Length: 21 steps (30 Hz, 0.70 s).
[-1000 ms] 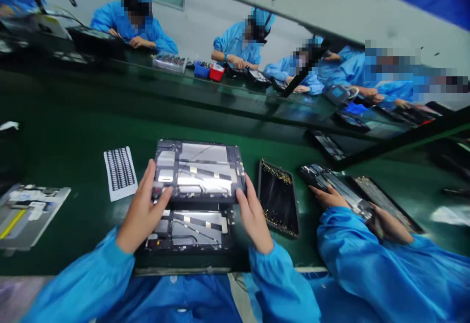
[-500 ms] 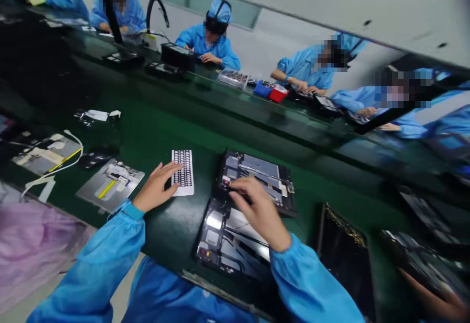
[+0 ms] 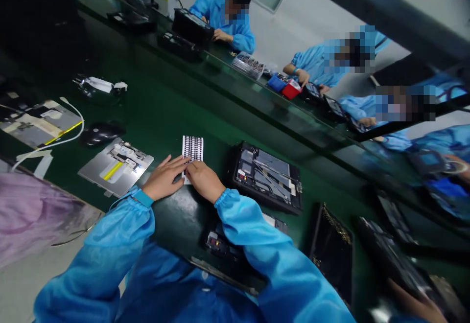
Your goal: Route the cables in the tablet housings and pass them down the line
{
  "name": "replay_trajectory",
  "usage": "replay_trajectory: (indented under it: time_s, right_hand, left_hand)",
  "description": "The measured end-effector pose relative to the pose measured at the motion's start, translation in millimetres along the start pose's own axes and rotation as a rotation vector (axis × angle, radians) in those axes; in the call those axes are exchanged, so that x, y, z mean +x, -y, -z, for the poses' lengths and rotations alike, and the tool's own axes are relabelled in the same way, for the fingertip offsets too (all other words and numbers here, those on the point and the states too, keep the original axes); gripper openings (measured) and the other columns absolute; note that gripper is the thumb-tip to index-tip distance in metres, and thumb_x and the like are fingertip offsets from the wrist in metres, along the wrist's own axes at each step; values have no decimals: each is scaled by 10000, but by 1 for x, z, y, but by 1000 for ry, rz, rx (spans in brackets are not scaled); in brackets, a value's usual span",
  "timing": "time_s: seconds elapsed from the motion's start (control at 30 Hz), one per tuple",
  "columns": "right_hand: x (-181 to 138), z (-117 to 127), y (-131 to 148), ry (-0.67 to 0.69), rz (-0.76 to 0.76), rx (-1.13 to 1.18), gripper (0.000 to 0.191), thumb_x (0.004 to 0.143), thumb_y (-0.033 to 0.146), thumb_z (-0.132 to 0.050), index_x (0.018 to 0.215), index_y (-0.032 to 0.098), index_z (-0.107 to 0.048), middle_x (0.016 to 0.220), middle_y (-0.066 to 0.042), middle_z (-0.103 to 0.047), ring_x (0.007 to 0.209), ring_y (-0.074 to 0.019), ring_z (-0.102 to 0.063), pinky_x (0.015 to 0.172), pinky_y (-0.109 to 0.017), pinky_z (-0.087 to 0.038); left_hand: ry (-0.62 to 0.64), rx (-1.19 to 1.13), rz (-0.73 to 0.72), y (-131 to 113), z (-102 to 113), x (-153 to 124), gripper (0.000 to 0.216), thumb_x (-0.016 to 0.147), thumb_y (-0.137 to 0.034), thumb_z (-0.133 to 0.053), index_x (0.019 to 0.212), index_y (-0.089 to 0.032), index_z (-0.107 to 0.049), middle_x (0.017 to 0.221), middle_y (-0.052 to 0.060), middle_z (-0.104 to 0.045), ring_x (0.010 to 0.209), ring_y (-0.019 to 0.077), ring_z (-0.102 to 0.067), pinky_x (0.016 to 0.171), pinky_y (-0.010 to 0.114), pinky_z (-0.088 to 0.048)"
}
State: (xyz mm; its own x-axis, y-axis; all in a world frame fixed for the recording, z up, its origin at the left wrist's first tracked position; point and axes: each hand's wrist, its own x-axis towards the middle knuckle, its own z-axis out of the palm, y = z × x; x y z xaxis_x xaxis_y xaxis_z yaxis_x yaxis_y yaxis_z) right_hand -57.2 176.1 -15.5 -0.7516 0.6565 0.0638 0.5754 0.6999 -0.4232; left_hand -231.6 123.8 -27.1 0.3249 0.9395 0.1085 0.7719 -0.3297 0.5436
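A white sheet (image 3: 193,148) printed with rows of small black labels lies on the green table. My left hand (image 3: 165,178) rests on its left edge with fingers stretched out and apart. Over the lower part of the sheet, my right hand (image 3: 203,180) has its fingers bent together at the surface; whatever they pinch is hidden. To the right sits an opened tablet-like device (image 3: 271,173) in a black holder, with flat cables and a small red part inside. A second such device (image 3: 216,242) is partly covered by my right sleeve.
At left are a silver metal panel (image 3: 115,166), a black mouse (image 3: 101,132) and a white cable (image 3: 81,117). A dark tray (image 3: 334,254) stands at right, where another person's hand (image 3: 414,301) holds a black device. Co-workers sit across a glass-edged shelf (image 3: 235,85).
My right hand has moved left from the far device to the label sheet. My left hand stays flat on the sheet. The camera view has tilted downward.
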Motion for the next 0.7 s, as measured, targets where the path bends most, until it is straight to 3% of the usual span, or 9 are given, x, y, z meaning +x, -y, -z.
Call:
replay_trajectory:
  time_s: [0.1, 0.2, 0.3, 0.4, 0.47, 0.53, 0.63, 0.7]
  right_hand:
    - [4, 8, 3, 29, -24, 7, 110, 977, 91, -507, 952, 135, -605, 966, -107, -632, 952, -211, -595, 949, -380, -496]
    - [-20, 39, 9, -56, -45, 100, 107, 1018, 154, -464, 966, 167, -557, 978, -71, -604, 954, -178, -583, 918, -323, -498]
    - [-86, 82, 21, -283, -42, 277, 138, 1055, 234, -398, 968, 213, -504, 949, -36, -557, 914, -169, -565, 852, -326, -504]
    - [-176, 99, 37, -336, -144, 305, 118, 1044, 227, -420, 957, 234, -500, 939, -37, -537, 921, -185, -560, 835, -353, -503]
    - [-229, 87, 46, -322, -274, 264, 86, 1026, 195, -447, 1004, 239, -517, 1004, -60, -554, 983, -202, -574, 857, -370, -510]
    - [-266, 64, 55, -320, -388, 214, 107, 1009, 165, -466, 1048, 240, -532, 1080, -83, -569, 1053, -217, -583, 890, -384, -519]
    - [-287, 28, 67, -340, -486, 152, 142, 999, 140, -484, 1081, 237, -549, 1137, -99, -587, 1096, -224, -590, 914, -387, -530]
    - [-285, 15, 74, -363, -506, 109, 154, 999, 135, -492, 1091, 238, -559, 1139, -99, -603, 1085, -221, -597, 906, -387, -537]
  left_hand:
    - [6, -10, -5, 3, -2, 3, 557, 909, -280, -468, 1465, -249, -490, 1578, 51, -442, 1502, 262, -346, 1248, 570, -201]
    - [-13, 10, -14, 8, -3, 7, 548, 917, -353, -484, 1457, -258, -501, 1571, 42, -455, 1497, 276, -356, 1245, 568, -206]
    - [-79, 12, -41, 5, -1, 9, 513, 972, -420, -438, 1448, -239, -501, 1571, 5, -463, 1485, 266, -370, 1221, 575, -224]
    - [-272, -27, -79, -23, 0, -2, 416, 1008, -432, -464, 1341, -219, -594, 1510, -24, -529, 1460, 245, -408, 1211, 561, -248]
    - [-333, -78, -130, -56, -6, -17, 298, 972, -434, -573, 1183, -253, -681, 1374, -27, -643, 1395, 233, -495, 1224, 539, -276]
    - [-227, -130, -234, -91, -20, -36, 221, 937, -434, -635, 1105, -302, -693, 1264, -30, -704, 1331, 237, -559, 1236, 546, -278]
    - [-15, -151, -375, -134, -51, -59, 265, 941, -370, -635, 1191, -283, -648, 1323, 6, -682, 1360, 249, -537, 1252, 532, -251]
    - [25, -168, -393, -149, -70, -66, 262, 955, -301, -611, 1208, -236, -627, 1330, 40, -677, 1368, 246, -531, 1244, 502, -277]
